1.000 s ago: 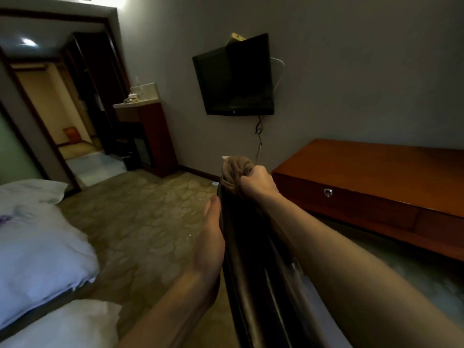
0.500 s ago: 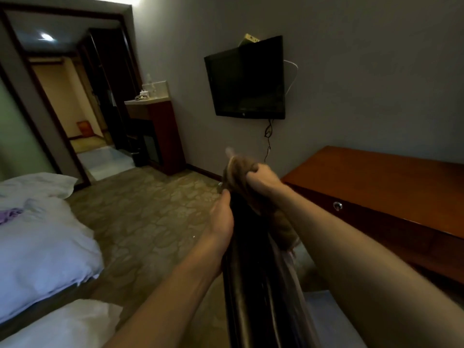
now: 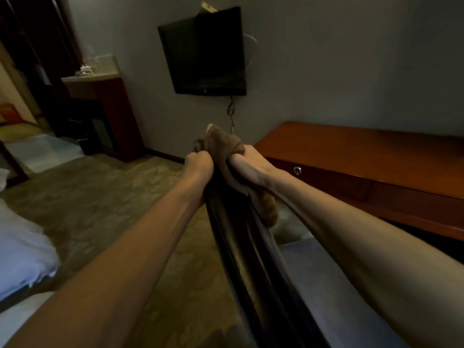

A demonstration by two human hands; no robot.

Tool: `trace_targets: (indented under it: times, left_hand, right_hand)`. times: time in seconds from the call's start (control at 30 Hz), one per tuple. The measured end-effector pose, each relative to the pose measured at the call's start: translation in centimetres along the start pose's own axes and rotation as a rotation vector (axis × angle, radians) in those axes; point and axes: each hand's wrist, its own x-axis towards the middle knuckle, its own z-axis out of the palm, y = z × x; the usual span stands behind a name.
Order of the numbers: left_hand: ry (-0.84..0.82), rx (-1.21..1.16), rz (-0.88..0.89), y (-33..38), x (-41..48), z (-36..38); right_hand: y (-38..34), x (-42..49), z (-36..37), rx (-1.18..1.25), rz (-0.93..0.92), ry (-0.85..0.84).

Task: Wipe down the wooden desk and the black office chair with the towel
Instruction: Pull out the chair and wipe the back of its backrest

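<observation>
My right grip (image 3: 251,169) clutching the brown towel (image 3: 221,141) atop the black chair (image 3: 241,247), left grip (image 3: 199,164) clasping the chair's top edge, bench (image 3: 364,151) right of the chair

**Dim room, grey wall and carpet**

On my feed a plain grey wall (image 3: 339,59) fills the far side. A black television (image 3: 203,54) is mounted on it, with a slip of paper (image 3: 209,8) poking up at its top edge and a cable (image 3: 231,111) hanging below its lower edge. Left of it I see a dark red-brown cabinet (image 3: 110,114); small blurred items (image 3: 85,69) sit on its pale top. Patterned olive carpet (image 3: 100,197) covers the floor. White bedding (image 3: 22,247) lies at the left.
</observation>
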Motion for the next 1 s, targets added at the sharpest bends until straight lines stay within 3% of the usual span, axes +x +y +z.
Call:
trace_targets:
  times: [0.07,0.17,0.27,0.43,0.5,0.6,0.7,0.83,0.93,1.0]
  left_hand:
    - [-0.056,-0.156,0.026,0.0,0.5,-0.1]
    - [-0.125,-0.208,0.069,-0.1,0.5,-0.9]
    - [-0.02,-0.135,0.135,-0.4,0.0,-1.5]
    - [-0.252,-0.157,0.21,-2.8,-6.7,-2.5]
    - [-0.248,-0.24,0.203,-3.4,-8.3,-2.2]
    - [-0.149,-0.267,0.227,-3.1,-9.1,-1.9]
    - [-0.132,-0.219,0.23,-2.8,-8.9,-2.0]
    - [-0.229,-0.243,0.226,-3.1,-7.0,-2.4]
    - [-0.246,-0.241,0.196,-3.0,-5.5,-2.7]
    - [-0.152,-0.123,0.224,-2.9,-4.7,-3.2]
  right_hand:
    - [-0.5,-3.3,-0.4,0.033,-0.032,0.02]
    - [-1.5,-8.7,-0.5,0.103,-0.067,0.02]
    - [-1.9,-12.2,-1.4,0.187,-0.11,0.039]
    - [-1.1,-11.5,-3.5,0.371,-0.04,0.462]
    - [-1.0,-10.6,-3.0,0.314,-0.03,0.408]
    - [-0.8,-10.1,-0.1,0.138,-0.004,0.151]
    - [-0.9,-11.1,1.0,0.057,0.009,0.172]
    - [-0.6,-13.6,0.4,0.043,-0.079,0.178]
    - [0.3,-16.5,1.6,0.126,-0.175,0.187]
    - [0.5,-18.0,2.2,0.259,-0.238,0.126]
